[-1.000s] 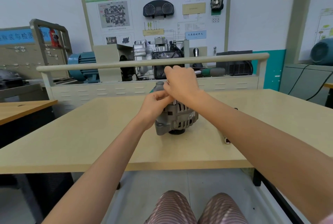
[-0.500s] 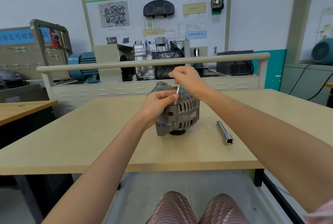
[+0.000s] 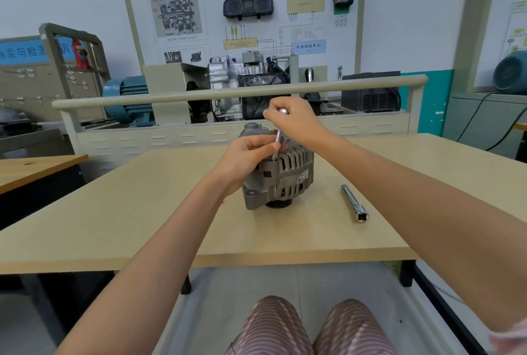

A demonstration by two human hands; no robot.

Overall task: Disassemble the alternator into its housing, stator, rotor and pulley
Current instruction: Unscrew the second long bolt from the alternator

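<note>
Right hand (image 3: 293, 120) has lifted a bit, pinching a thin metal rod (image 3: 277, 142) poking into the alternator (image 3: 281, 176); left hand (image 3: 245, 159) grips its side.

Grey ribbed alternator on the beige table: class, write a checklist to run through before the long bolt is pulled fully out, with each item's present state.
1. Grey ribbed alternator stands on the beige wooden table, black pulley underneath: ok.
2. Left hand steadies the housing: ok.
3. Right hand grips the long silver bolt: ok.
4. Bolt free of its thread: cannot tell.
5. Chrome socket extension bar lies apart from the alternator: ok.
6. Other bolts removed: cannot tell.
</note>
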